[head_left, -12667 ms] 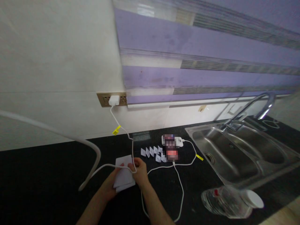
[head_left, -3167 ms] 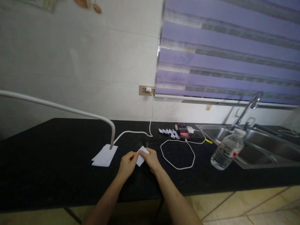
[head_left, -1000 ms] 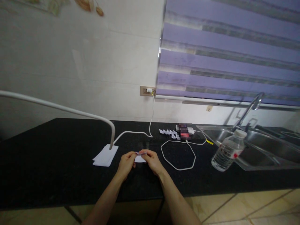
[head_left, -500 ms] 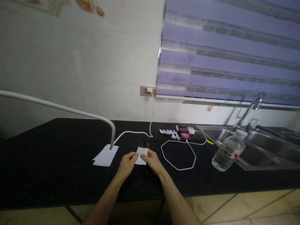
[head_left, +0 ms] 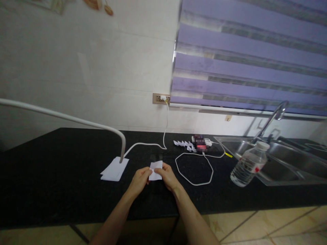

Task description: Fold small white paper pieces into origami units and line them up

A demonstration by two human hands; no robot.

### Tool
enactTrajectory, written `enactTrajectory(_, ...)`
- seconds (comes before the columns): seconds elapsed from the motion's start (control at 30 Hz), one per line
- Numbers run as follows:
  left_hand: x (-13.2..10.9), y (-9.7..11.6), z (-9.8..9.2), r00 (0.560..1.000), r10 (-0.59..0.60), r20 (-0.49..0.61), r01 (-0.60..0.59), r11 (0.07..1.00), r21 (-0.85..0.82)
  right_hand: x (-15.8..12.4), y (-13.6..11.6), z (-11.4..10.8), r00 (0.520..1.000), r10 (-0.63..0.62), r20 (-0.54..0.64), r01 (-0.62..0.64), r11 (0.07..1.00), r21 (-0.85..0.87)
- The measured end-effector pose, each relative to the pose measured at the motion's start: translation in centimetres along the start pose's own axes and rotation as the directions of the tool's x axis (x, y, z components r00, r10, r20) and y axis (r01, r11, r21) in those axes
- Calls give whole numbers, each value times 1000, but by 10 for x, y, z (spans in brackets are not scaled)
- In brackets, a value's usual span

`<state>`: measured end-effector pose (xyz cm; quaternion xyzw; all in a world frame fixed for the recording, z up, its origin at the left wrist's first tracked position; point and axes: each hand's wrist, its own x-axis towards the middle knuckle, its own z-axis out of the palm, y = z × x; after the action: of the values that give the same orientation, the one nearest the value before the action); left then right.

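A small white paper piece point(head_left: 155, 169) sits between my two hands over the black counter point(head_left: 51, 177). My left hand point(head_left: 139, 181) pinches its left edge, fingers closed. My right hand point(head_left: 166, 177) pinches its right side, fingers curled on it. To the left lies a stack of white paper sheets point(head_left: 114, 169). A row of small folded paper pieces point(head_left: 182, 143) rests further back near the wall.
A white cable point(head_left: 194, 168) loops on the counter to the right of my hands and runs to a wall socket point(head_left: 160, 98). A plastic water bottle point(head_left: 249, 164) stands by the steel sink point(head_left: 281, 163). A thick white tube point(head_left: 63, 117) arcs down onto the paper stack.
The paper piece was folded thin a second ago, then opened flat; now it is held tilted slightly between both hands, which have drawn a little closer to me.
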<state>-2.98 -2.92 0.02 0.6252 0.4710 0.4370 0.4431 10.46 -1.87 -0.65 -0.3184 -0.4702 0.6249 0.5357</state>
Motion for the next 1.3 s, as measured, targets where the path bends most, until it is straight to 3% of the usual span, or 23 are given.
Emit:
enactTrajectory(0.17, 2, -6, 0, 996, -82, -20, 80, 994, -69, -1, -1, -1, 999, 0, 48, 0, 1000, 4)
enactTrajectory(0.4, 5, -10, 3, 993, -114, 14, 113, 942, -316, -1, 0, -4, 996, -29, 86, 39, 992, -119)
enactTrajectory(0.87, 4, -1, 1, 987, -155, 42, 159, 907, -391, 2, 1, -10, 980, -173, 96, 197, 900, -389)
enactTrajectory(1.13, 7, -10, 1, 988, -152, 11, 147, 925, -350, 0, 0, -8, 977, -184, 110, 213, 889, -406)
enactTrajectory(1.3, 6, -9, 2, 985, -174, -6, 162, 929, -333, 0, 1, -10, 960, -243, 138, 279, 824, -493)
